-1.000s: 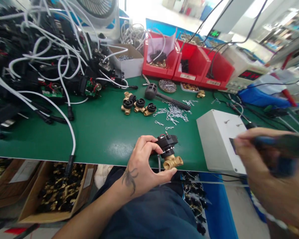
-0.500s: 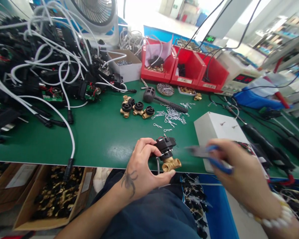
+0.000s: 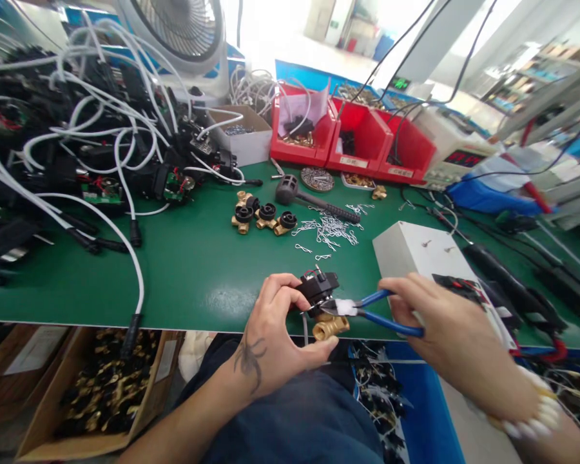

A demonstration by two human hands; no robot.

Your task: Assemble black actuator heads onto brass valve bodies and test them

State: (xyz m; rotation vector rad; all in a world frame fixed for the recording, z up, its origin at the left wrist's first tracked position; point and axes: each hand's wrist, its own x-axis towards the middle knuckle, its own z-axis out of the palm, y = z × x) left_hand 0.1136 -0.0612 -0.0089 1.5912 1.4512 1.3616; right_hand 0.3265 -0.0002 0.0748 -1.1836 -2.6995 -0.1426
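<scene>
My left hand is closed around a valve assembly, a black actuator housing on a brass valve body, at the front edge of the bench. A short grey cable hangs from it beside my fingers. In my right hand are blue-handled pliers, their handles spread apart. The jaws reach the joint between black housing and brass body; whether they grip anything there is too small to tell. Beyond my hands lies a pile of R-shaped spring clips, with two loose clips nearer me.
Several brass valve bodies and a black mallet lie mid-bench. Red bins stand behind. Cabled actuators crowd the left. A grey box with switches stands right, and a carton of brass parts sits below.
My right hand has brought the pliers leftward, from apart in the air to the joint of the valve assembly. My left hand keeps its hold in nearly the same place.
</scene>
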